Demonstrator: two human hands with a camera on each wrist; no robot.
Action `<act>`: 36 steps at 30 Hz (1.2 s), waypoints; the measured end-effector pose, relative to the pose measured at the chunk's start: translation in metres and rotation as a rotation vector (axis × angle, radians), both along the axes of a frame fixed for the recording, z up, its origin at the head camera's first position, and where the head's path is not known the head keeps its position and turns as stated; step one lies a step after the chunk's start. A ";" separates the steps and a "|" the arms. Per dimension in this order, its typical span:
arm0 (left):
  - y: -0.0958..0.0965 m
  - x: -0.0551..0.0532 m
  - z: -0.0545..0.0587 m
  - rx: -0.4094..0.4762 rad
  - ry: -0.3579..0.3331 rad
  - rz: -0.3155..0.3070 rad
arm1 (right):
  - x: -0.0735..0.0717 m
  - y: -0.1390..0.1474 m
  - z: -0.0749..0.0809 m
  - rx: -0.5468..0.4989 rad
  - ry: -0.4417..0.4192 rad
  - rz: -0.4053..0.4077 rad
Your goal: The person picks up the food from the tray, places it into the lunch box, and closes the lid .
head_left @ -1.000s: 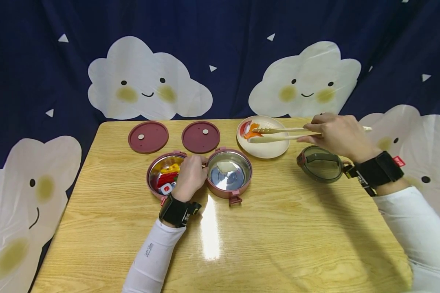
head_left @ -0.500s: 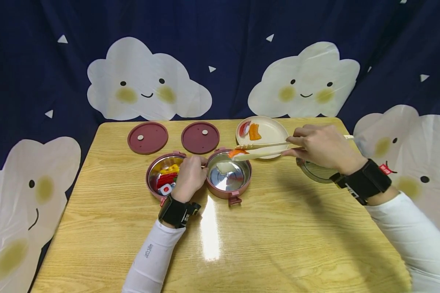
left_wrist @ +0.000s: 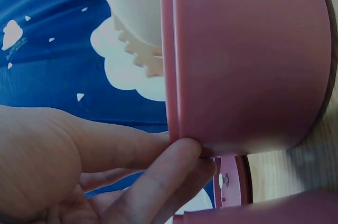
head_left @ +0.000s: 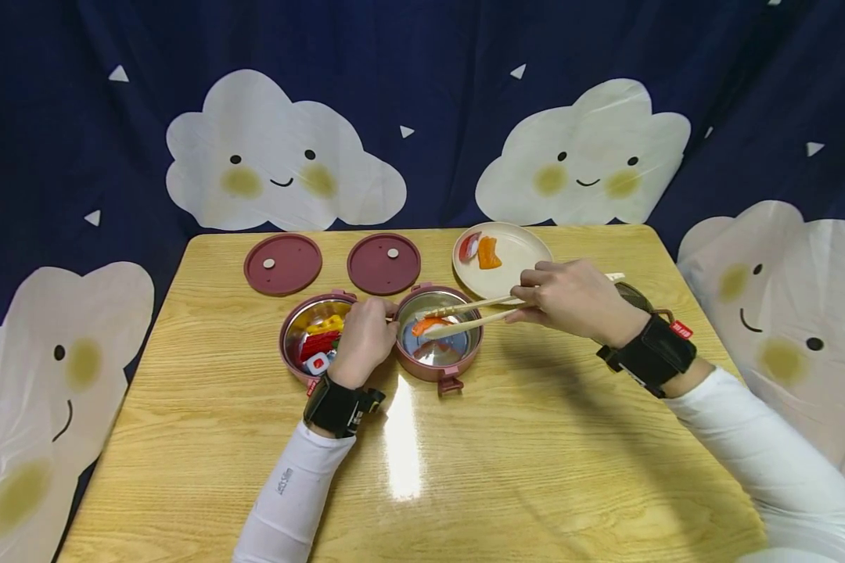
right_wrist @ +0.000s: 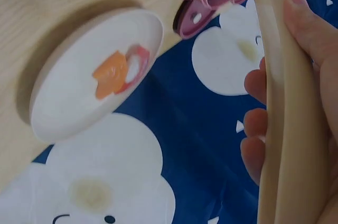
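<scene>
A pink lunch pot (head_left: 422,367) with a steel inside stands mid-table, and my left hand (head_left: 366,336) pinches its rim between thumb and fingers. In the left wrist view the fingertips (left_wrist: 185,152) press on the pot's pink rim. My right hand (head_left: 570,301) grips cream tongs (head_left: 475,322), whose tips reach down inside this pot. Between the tips is an orange-and-white toy sushi piece (head_left: 429,323). A pale piece seen in the pot earlier is hidden by the tongs. In the right wrist view the fingers wrap round the tongs' arms.
Left of it, a second pot (head_left: 289,367) holds red and yellow toy food and a sushi roll (head_left: 318,363). Two maroon lids (head_left: 292,262) lie behind. A cream plate (head_left: 528,250) bears orange (head_left: 488,253) and red-white (head_left: 469,246) pieces. A dark-green lid (head_left: 632,295) is partly behind my right hand.
My right hand has carried the orange-and-white sushi piece in the tongs from the plate leftward and down into the right-hand pot. The left hand stays on the rim.
</scene>
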State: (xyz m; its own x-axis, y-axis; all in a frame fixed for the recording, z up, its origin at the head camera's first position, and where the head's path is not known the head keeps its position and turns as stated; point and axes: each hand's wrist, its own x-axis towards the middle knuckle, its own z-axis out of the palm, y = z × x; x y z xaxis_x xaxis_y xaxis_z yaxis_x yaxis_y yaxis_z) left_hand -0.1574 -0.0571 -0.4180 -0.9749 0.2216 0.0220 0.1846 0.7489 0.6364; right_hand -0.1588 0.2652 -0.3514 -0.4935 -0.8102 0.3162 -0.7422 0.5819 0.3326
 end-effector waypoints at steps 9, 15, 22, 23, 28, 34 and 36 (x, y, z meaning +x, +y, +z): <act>0.000 0.001 -0.001 0.016 0.011 -0.001 | -0.002 -0.013 -0.021 0.021 0.028 -0.030; 0.000 0.001 -0.002 0.018 0.014 0.001 | -0.003 -0.018 -0.030 -0.004 0.041 -0.037; 0.000 0.000 -0.002 0.024 0.016 -0.003 | -0.004 -0.021 -0.034 -0.022 0.054 -0.049; 0.000 0.000 -0.001 0.023 0.016 -0.003 | -0.004 -0.022 -0.035 -0.020 0.056 -0.050; 0.000 0.000 -0.001 0.019 0.015 -0.007 | -0.004 -0.024 -0.034 -0.016 0.056 -0.060; -0.001 0.000 -0.001 0.013 0.006 -0.003 | -0.001 -0.018 -0.024 -0.020 0.044 -0.063; -0.001 0.000 -0.002 0.014 0.002 0.002 | 0.000 -0.013 -0.019 -0.027 0.045 -0.066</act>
State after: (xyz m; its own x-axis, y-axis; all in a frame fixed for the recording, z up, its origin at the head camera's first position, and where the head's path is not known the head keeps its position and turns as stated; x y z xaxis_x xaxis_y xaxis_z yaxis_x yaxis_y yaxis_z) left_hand -0.1571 -0.0579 -0.4195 -0.9753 0.2192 0.0271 0.1843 0.7400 0.6468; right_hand -0.1592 0.2518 -0.3707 -0.5305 -0.7671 0.3606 -0.6866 0.6384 0.3478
